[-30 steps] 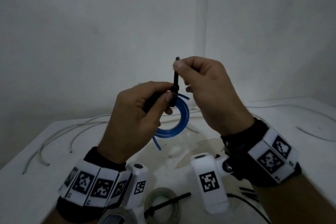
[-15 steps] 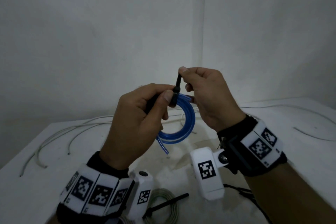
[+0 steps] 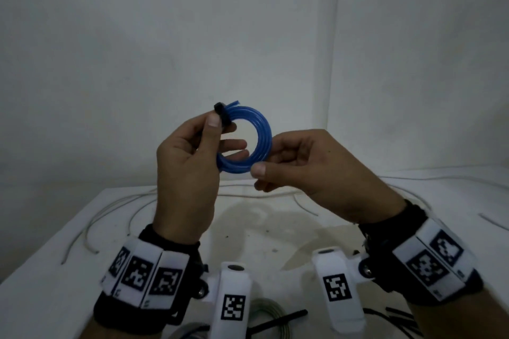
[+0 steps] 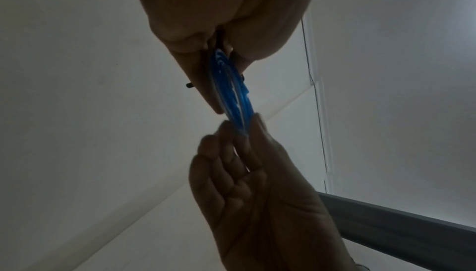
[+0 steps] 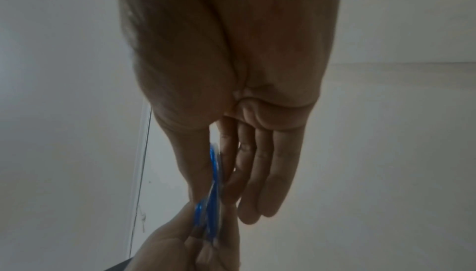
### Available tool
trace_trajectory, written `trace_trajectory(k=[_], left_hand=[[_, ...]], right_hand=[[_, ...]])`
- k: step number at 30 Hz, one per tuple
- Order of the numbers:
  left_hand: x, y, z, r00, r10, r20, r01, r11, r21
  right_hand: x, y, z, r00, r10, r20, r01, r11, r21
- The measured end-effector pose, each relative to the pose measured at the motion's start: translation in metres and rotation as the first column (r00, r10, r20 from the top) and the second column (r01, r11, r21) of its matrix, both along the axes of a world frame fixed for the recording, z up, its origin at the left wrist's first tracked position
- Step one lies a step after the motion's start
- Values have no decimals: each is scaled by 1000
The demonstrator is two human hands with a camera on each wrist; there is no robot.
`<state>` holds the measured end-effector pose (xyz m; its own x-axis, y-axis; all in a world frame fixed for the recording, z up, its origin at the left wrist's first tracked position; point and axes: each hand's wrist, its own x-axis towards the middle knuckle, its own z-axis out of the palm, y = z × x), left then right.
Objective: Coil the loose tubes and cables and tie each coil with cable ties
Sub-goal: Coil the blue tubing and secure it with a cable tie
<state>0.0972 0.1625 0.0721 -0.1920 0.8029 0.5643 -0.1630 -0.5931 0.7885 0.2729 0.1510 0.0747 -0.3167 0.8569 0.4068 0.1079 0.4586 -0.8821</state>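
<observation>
I hold a blue tube coil (image 3: pixel 261 124) upright above the table, its ring facing the head camera. A black cable tie (image 3: pixel 222 115) wraps its upper left. My left hand (image 3: pixel 220 125) pinches the coil at the tie, thumb in front and fingers behind. My right hand (image 3: pixel 264 159) pinches the coil's lower right side between thumb and fingers. The left wrist view shows the blue coil (image 4: pixel 233 94) edge-on between both hands, with the tie's end (image 4: pixel 189 85) sticking out. In the right wrist view the coil (image 5: pixel 213 173) sits between thumb and forefinger.
Loose pale cables (image 3: pixel 110 209) lie across the white table (image 3: pixel 275 228) to the left and back. A tied grey coil (image 3: pixel 271 311) with a black tie (image 3: pixel 278 320) lies near the front edge. Spare black ties (image 3: pixel 396 316) are at the front right. Walls meet close behind.
My right hand has let go of the tie's tail and moved down to the coil's right side. The coil has turned to face the camera.
</observation>
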Motion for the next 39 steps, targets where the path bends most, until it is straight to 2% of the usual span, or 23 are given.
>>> trace_trajectory(k=[3, 6, 9, 18, 26, 33, 36, 39], left_hand=[[-5, -2, 6, 989, -128, -70, 127, 992, -30], [-14, -1, 11, 946, -302, -121, 298, 953, -53], [-22, 0, 13, 909, -390, -144, 385, 921, -67], [-15, 1, 10, 928, -355, -116, 354, 935, -36], [-15, -1, 9, 915, -363, -176, 365, 931, -18], [-15, -2, 9, 910, -364, -199, 368, 930, -16], [-15, -2, 9, 908, -365, -206, 368, 930, -26], [-12, -3, 9, 927, -318, -198, 317, 948, -39]], right_hand=[[3, 0, 3, 998, -30, -55, 30, 1000, 4], [4, 0, 4, 993, -54, -103, 54, 999, -2], [1, 1, 3, 986, -87, -141, 88, 996, 1], [-9, 3, -1, 971, -131, -199, 132, 991, -9], [-9, 7, -2, 936, -88, -340, 45, 990, -130], [-7, 6, -2, 934, -54, -353, 13, 993, -118], [-8, 6, -2, 936, -79, -344, 40, 992, -119], [-8, 6, -2, 956, -115, -270, 98, 992, -77]])
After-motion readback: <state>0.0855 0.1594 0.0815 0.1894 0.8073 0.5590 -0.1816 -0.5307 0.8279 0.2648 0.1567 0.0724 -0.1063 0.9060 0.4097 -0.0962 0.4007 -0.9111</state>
